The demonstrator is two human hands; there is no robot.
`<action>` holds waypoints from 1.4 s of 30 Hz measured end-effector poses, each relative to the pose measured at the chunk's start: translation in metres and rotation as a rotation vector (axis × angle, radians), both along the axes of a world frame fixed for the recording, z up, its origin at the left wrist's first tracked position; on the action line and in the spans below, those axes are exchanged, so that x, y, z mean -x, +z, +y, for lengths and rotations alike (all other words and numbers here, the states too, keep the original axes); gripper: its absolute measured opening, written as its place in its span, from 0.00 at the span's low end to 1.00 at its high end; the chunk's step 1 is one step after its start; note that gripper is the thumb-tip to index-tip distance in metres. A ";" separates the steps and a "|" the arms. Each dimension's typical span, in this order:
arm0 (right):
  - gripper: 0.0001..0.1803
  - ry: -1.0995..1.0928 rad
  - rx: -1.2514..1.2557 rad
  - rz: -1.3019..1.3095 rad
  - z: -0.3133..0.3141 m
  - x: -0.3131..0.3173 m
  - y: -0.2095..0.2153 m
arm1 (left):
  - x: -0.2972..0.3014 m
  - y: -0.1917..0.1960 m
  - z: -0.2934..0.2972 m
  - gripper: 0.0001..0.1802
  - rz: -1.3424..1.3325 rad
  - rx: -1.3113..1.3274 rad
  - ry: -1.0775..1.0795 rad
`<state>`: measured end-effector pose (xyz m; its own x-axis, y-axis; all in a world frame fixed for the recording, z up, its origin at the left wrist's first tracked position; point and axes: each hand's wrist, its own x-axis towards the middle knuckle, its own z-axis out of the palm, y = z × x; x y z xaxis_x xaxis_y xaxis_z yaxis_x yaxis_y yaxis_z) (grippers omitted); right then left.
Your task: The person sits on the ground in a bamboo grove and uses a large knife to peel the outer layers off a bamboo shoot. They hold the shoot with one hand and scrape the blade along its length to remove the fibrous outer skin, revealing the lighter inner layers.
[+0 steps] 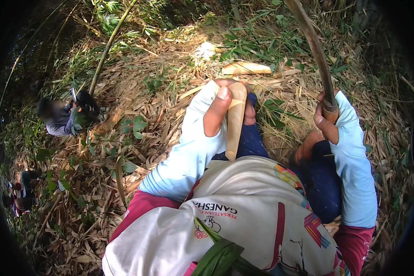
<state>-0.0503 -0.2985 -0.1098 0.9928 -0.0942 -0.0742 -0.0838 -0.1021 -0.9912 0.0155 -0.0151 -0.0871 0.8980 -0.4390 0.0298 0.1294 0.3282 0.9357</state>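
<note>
My left hand (223, 106), in a light blue sleeve that covers the palm, is closed around a pale carved piece of wood (236, 122). The piece is broad at the top and tapers to a narrow, blunt lower end above my lap. On the right, my right hand (327, 117) grips the wooden handle (330, 113) of a machete. Its long, brown, slightly curved blade (315, 46) points up and away from me, and the tip runs out of the picture. Blade and wood are well apart.
Another pale piece of wood (246, 68) lies on the dry leaves ahead. At the left, a person (62, 115) sits holding a knife, near a leaning bamboo stem (106, 48). Partly hidden by leaves, what looks like another person (24, 195) is farther down. My bare foot (307, 147) is below the machete.
</note>
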 end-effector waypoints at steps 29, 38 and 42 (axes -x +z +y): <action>0.18 0.294 1.040 -0.526 0.025 0.043 0.057 | 0.042 0.012 -0.028 0.34 -0.202 -0.324 -0.332; 0.19 0.300 0.983 -0.592 0.026 0.050 0.071 | 0.023 -0.003 -0.030 0.53 -0.610 -0.108 -0.373; 0.18 0.240 0.959 -0.632 0.028 0.047 0.065 | 0.024 -0.028 -0.023 0.54 -0.394 0.042 -0.383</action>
